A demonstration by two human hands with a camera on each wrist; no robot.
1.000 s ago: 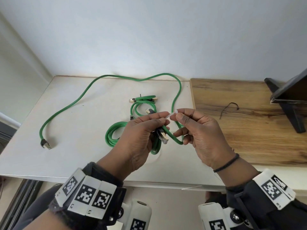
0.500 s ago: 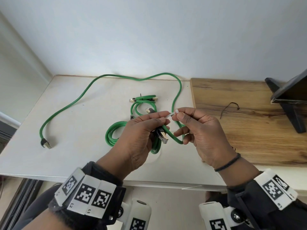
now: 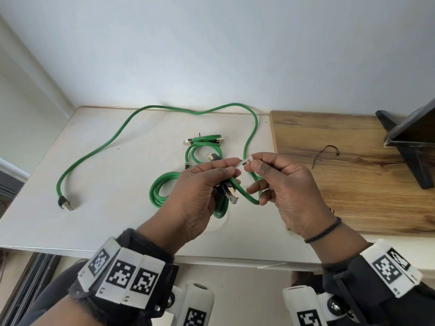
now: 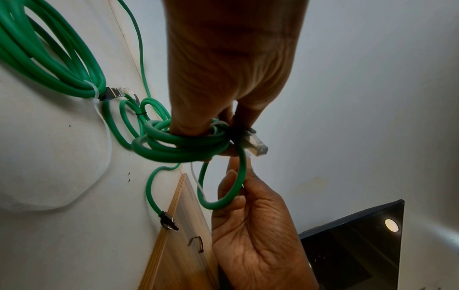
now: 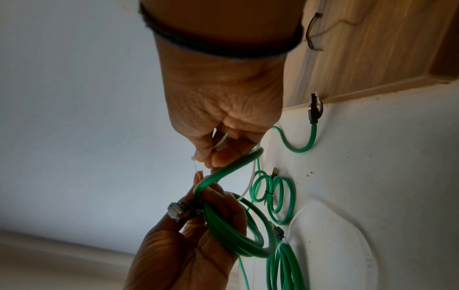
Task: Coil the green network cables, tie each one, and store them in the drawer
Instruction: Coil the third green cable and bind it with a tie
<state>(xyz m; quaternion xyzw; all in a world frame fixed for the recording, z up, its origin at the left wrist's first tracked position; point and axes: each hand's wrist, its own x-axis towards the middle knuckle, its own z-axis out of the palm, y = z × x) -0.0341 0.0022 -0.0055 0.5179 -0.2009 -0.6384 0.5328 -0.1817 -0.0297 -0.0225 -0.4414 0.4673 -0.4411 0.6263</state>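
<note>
Left grip (image 3: 200, 196) is curled round a coiled green cable (image 4: 178, 146), held above the white surface (image 3: 106, 208). Right grip (image 3: 289, 189) pinches the white zip tie (image 3: 244, 161) between thumb and forefinger beside the coil's plug (image 3: 231, 196).

On the tabletop (image 3: 98, 222), a long loose cable (image 3: 122, 132) runs from a plug near the left edge, along the back edge, then forward toward the middle. A small tied coil (image 3: 202, 147) lies mid-table, a larger coil (image 3: 162, 191) just in front of it. A wooden board (image 3: 353, 184) covers the right side, with a stand (image 3: 409, 142) at its far right corner.
</note>
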